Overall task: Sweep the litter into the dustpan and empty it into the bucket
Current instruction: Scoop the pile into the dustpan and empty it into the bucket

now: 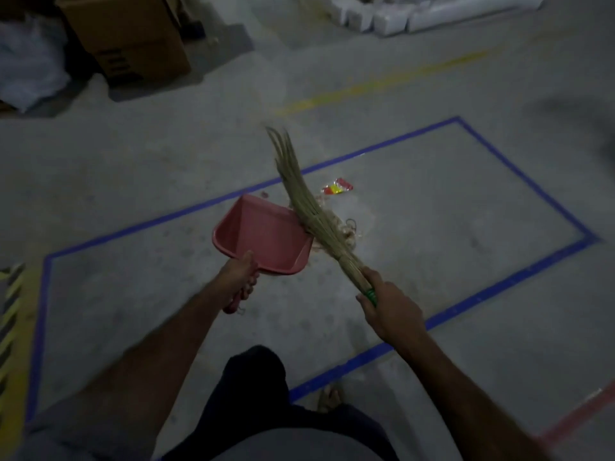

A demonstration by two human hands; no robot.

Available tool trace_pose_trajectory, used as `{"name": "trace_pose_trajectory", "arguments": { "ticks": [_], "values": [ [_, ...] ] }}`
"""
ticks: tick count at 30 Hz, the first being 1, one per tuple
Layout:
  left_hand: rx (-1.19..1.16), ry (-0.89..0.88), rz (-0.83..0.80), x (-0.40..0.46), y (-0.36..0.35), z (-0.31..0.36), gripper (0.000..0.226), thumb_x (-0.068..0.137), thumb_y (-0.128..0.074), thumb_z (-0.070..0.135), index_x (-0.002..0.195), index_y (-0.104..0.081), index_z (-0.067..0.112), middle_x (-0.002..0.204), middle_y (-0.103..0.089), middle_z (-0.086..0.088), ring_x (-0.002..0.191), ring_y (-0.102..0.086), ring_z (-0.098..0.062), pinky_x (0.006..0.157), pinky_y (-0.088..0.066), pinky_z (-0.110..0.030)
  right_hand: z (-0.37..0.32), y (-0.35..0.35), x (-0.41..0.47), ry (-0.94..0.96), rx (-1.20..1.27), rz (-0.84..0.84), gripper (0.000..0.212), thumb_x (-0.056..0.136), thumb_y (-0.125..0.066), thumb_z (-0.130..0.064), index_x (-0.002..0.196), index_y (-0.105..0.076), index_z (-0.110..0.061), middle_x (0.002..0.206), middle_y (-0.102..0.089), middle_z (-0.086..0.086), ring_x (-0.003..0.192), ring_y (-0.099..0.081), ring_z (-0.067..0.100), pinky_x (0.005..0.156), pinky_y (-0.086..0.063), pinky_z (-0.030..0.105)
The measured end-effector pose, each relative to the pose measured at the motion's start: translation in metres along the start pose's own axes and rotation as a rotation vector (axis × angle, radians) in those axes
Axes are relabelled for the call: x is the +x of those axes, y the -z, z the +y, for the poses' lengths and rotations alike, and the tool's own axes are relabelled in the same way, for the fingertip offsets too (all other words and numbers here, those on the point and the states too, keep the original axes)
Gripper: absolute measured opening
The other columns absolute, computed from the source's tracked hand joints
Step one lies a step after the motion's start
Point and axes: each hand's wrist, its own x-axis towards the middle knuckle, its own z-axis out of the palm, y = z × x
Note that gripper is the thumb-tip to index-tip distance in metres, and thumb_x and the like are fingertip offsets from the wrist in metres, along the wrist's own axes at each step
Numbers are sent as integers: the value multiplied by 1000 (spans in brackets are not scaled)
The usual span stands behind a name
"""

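Note:
My left hand (241, 277) grips the handle of a pink dustpan (263, 234) that rests on the grey floor, its mouth facing up and right. In my right hand (386, 306) is the green-bound handle of a straw broom (299, 197); its bristles slant up and left across the pan's right edge. Just right of the pan lies a small heap of pale litter (346, 229). A red and yellow wrapper (337, 187) sits on the floor a little farther back. No bucket is in view.
A rectangle of blue tape (519, 181) frames the floor where I work. A cardboard box (129, 38) and a white bag (26, 64) stand at the back left, white packages (432, 11) at the back right. My foot (329, 397) is on the near tape line.

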Motion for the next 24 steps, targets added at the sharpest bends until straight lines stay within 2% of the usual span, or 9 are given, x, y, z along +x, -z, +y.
{"name": "trace_pose_trajectory", "arguments": {
  "ticks": [6,10,13,19,22,24],
  "values": [
    [69,89,41,116,13,13,56,105,-36,47,68,-53,8,44,-42,0,34,-34,-12,41,-25,-17,-2,-58,97,-110,17,-119,58,100,-45,-50,152,-22,-39,104,-57,5,82,-61,25,63,-50,36],
    [81,160,71,209,30,5,55,105,-36,45,69,-54,7,44,-42,0,31,-34,-11,38,-24,-15,-4,-106,168,-185,14,-191,60,100,-43,-50,155,-20,-38,98,-53,2,76,-59,22,62,-53,36],
    [77,205,94,273,40,-4,56,105,-36,45,70,-55,7,45,-42,-1,30,-34,-12,39,-24,-16,-2,-149,219,-213,-7,-284,60,101,-40,-51,156,-19,-37,104,-54,4,84,-61,24,68,-52,36],
    [66,264,108,384,44,-34,55,104,-38,47,70,-55,6,44,-42,-1,30,-33,-11,40,-24,-13,16,-250,314,-188,-103,-561,58,102,-38,-48,155,-16,-40,120,-51,8,97,-62,32,70,-41,35],
    [82,299,73,432,33,-60,55,104,-38,50,71,-54,9,45,-40,0,32,-32,-11,41,-25,-15,44,-309,359,-112,-241,-705,58,103,-40,-42,156,-18,-34,133,-49,9,103,-63,31,71,-40,33],
    [94,324,49,463,21,-78,55,103,-38,51,73,-54,9,47,-40,0,34,-32,-12,42,-25,-15,71,-343,391,-89,-357,-783,60,102,-44,-38,156,-18,-32,132,-50,10,105,-63,30,74,-42,34]
  ]
}}
